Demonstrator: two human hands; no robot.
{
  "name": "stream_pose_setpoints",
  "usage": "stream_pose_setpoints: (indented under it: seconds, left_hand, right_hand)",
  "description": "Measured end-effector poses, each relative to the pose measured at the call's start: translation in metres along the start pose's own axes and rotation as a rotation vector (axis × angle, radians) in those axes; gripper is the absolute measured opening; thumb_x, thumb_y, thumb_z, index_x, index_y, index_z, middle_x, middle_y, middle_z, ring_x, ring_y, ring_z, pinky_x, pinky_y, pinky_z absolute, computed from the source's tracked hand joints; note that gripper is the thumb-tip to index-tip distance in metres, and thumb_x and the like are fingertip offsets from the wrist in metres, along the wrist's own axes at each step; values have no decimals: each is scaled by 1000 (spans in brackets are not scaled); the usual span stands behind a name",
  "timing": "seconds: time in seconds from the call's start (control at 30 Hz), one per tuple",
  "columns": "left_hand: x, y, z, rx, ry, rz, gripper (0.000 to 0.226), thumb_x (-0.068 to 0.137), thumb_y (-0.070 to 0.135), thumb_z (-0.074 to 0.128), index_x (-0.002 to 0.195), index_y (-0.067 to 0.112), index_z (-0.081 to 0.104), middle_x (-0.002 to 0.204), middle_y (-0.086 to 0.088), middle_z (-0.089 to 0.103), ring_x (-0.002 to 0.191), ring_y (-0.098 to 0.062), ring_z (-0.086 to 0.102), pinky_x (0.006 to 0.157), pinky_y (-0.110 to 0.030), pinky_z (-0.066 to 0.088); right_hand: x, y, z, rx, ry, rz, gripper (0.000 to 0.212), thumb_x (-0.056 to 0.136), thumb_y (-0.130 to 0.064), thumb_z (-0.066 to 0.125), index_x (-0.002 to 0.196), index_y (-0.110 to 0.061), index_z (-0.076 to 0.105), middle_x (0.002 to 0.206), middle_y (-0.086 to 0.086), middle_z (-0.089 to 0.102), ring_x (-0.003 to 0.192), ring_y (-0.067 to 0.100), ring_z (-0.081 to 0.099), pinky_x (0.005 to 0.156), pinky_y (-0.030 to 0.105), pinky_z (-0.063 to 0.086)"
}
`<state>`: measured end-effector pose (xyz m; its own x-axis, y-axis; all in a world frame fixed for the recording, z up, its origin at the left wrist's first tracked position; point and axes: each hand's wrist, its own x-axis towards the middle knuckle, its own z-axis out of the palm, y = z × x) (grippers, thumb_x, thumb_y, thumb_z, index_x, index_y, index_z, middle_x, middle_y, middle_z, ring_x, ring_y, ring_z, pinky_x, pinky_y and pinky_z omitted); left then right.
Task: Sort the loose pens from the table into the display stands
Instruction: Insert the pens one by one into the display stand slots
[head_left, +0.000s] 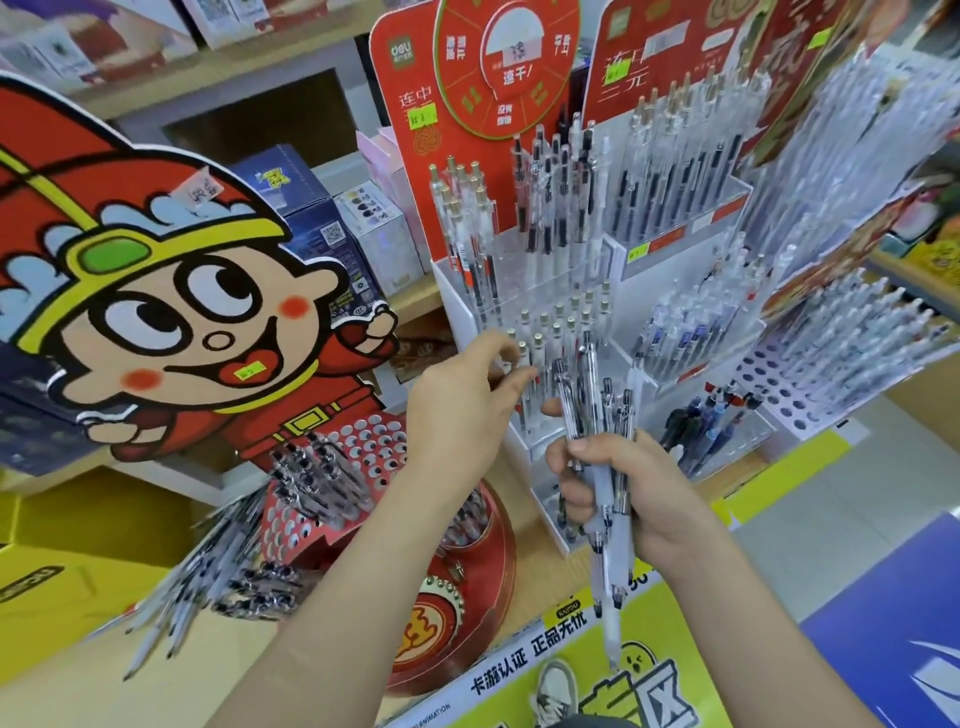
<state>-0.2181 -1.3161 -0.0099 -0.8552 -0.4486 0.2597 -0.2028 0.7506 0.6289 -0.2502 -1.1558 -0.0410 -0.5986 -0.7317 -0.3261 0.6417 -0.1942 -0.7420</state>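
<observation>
My right hand (618, 488) grips a bundle of several clear gel pens (602, 415), held upright in front of the white tiered display stand (462, 312). My left hand (467, 400) reaches to the stand's lower tier, its fingertips pinching the top of a gold-capped pen (522, 358) that stands in a slot there. More gold-capped pens (566, 322) fill the same tier. The upper tier holds red-ink and black-ink pens (540, 208) under a red header card (467, 93).
A big cartoon-figure cutout (171, 291) stands to the left, with its red pen stand (337, 483) and loose pens (202, 577) below it. More clear pen stands (831, 338) crowd the right. Boxes (332, 218) fill the shelf behind.
</observation>
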Motion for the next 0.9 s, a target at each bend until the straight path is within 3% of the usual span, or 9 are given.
stream_pose_setpoints:
  seconds: [0.07, 0.13, 0.23, 0.33, 0.5, 0.67, 0.77, 0.83, 0.9]
  left_hand:
    - [-3, -1, -5, -125, -33, -93, 14, 86, 38, 69, 95, 30, 64, 71, 11, 63, 63, -2, 57, 63, -23, 47]
    - [-8, 3, -13, -305, -15, -138, 10, 90, 33, 64, 99, 29, 67, 70, 8, 64, 56, -3, 57, 58, -22, 48]
    - [-18, 10, -26, -605, -151, -262, 20, 94, 28, 58, 106, 18, 70, 75, 5, 70, 61, -11, 60, 55, -30, 52]
    - [-28, 9, -38, -711, -252, -341, 23, 88, 27, 66, 104, 13, 72, 74, -8, 69, 64, -24, 61, 60, -43, 52]
    - [-41, 2, -66, -691, -23, -291, 13, 91, 19, 62, 90, 8, 67, 63, 9, 64, 52, -4, 56, 52, -20, 46]
    - [-53, -23, -104, -526, 298, -265, 12, 91, 33, 60, 90, 21, 64, 68, 11, 64, 61, -5, 58, 60, -28, 49]
    - [-61, -35, -131, -506, 472, -206, 12, 88, 39, 61, 89, 27, 63, 78, 4, 68, 73, -16, 66, 68, -44, 57]
    - [-67, -40, -155, -555, 583, -118, 5, 88, 32, 60, 86, 27, 60, 76, 10, 68, 72, -10, 66, 65, -33, 57]
    - [-74, -52, -185, -575, 685, -28, 6, 91, 20, 60, 86, 23, 57, 72, 17, 66, 68, -1, 63, 61, -20, 53]
  right_hand:
    - [-2, -1, 2, -59, -40, -5, 21, 60, -20, 71, 71, -2, 66, 71, 12, 56, 44, 15, 46, 42, 22, 37]
    - [-3, -2, 3, -100, -58, 3, 21, 59, -23, 71, 64, -4, 65, 71, 13, 56, 44, 16, 47, 43, 23, 36]
    - [-3, -2, 9, -127, -102, 3, 20, 60, -21, 71, 70, -4, 65, 69, 16, 55, 43, 18, 47, 45, 25, 35]
    - [-1, 1, 22, -90, -139, 6, 27, 64, -9, 67, 88, 2, 60, 66, 17, 60, 41, 20, 49, 42, 24, 40]
    - [8, 7, 54, -115, -165, 20, 25, 60, -11, 71, 83, -2, 69, 68, 20, 65, 45, 29, 59, 43, 28, 48]
    - [19, 16, 93, -180, -142, 51, 29, 68, -9, 62, 92, 5, 56, 71, 23, 68, 46, 31, 63, 40, 30, 50]
    - [29, 34, 116, -301, -44, 4, 39, 66, -16, 70, 97, 3, 57, 84, 25, 67, 64, 36, 67, 53, 35, 53]
    - [32, 45, 131, -368, -8, -49, 33, 74, -13, 75, 95, 5, 58, 79, 23, 64, 68, 39, 66, 57, 39, 54]
    - [32, 56, 145, -379, 4, -99, 8, 87, -1, 64, 79, 0, 62, 65, 16, 64, 56, 35, 65, 51, 38, 55]
